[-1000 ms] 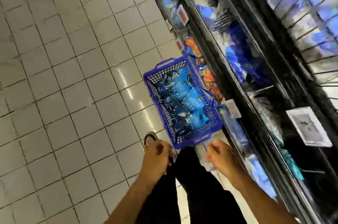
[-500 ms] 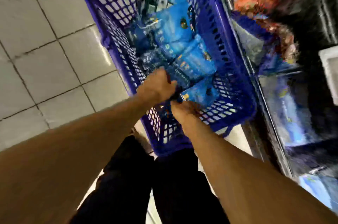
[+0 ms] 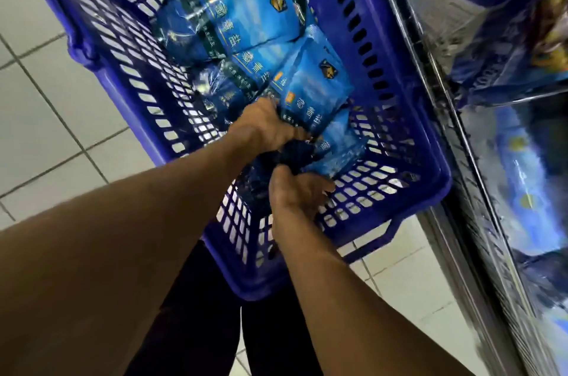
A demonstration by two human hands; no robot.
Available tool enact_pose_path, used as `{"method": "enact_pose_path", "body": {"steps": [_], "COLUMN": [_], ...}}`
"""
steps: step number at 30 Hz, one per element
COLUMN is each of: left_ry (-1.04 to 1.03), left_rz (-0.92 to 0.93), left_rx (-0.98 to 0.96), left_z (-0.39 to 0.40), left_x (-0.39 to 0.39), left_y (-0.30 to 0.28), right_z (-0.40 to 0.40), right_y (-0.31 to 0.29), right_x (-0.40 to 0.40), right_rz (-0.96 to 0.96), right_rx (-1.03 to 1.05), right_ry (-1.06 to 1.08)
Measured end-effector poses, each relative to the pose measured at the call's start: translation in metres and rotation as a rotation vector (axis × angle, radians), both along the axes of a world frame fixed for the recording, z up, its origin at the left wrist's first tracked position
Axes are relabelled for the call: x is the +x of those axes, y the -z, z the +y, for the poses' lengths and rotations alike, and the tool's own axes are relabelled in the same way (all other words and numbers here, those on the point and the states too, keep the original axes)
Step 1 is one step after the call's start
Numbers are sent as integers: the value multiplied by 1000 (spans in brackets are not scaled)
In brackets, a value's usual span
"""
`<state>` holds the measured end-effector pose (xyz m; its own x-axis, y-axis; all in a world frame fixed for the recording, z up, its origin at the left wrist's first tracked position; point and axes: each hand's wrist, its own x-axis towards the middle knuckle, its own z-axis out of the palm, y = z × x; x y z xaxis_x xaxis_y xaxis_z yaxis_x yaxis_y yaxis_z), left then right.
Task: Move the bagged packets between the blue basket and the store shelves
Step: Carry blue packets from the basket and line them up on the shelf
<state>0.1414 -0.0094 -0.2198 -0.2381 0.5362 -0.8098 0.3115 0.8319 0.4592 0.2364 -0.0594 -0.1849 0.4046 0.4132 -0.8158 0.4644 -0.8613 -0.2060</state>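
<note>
The blue basket (image 3: 430,160) stands on the tiled floor against the shelves, holding several blue bagged packets. Both my hands are down inside its near end. My left hand (image 3: 264,126) grips the lower edge of one blue packet (image 3: 313,92) that leans up against the others. My right hand (image 3: 295,191) is just below it, thumb and fingers curled onto the dark bunched plastic of a packet (image 3: 295,154) between the two hands. Another large packet (image 3: 252,9) lies further back in the basket.
Store shelves (image 3: 479,136) run along the right edge, with blue packets (image 3: 522,179) on the low tier and orange-marked bags at the top right. White floor tiles (image 3: 46,117) lie to the left. My dark trouser legs stand behind the basket.
I have bent down from standing, and the basket now fills the view. Both hands went from hanging by my legs into the basket and took hold of packets.
</note>
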Motion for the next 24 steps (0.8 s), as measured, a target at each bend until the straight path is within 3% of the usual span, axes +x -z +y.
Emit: {"method": "enact_pose_path", "body": {"steps": [7,11,14,19,21,24], "left_ry": [-246,-462,-561,-582,-591,-556], "left_rz": [-192,-266,-294,-342,-345,-408], "left_rx": [59,159,222,223,241,240], "left_z": [-17,-49,-74,-103,-107,-114], "left_x": [-16,-34,-44,-33,-30,-33], "left_y": [-66,-137,-197,-301,-338,-391], "right_z": [5,9,16,6,1,-2], "right_y": [-76,-137,-182,-265,-302,-355], "right_x": [2,4,2,-10,-12,-2], "right_rz": [113,275,278,304,419,539], "right_rx": [43,72,72,247,238,37], "right_ry": [120,82,34,-345,-267,77]}}
